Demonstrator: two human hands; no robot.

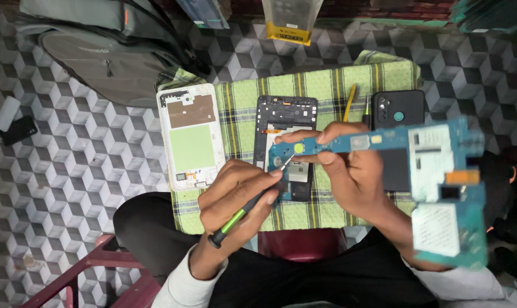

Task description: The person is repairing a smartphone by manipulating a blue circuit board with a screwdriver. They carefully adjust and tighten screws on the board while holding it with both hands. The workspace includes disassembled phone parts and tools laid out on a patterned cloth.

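My left hand grips a screwdriver with a black and green handle, and its tip touches the narrow left end of a blue circuit board. My right hand holds that board up by its narrow strip, thumb and forefinger pinching it. The board's wide end looms close to the camera at the right. Beneath both hands a black phone frame lies on a green checked cloth, partly hidden by the board and my fingers.
A white phone frame lies on the cloth's left edge. A black phone back cover and a yellow tool lie at its right. A grey backpack sits at the upper left, and a small black and white item at the far left.
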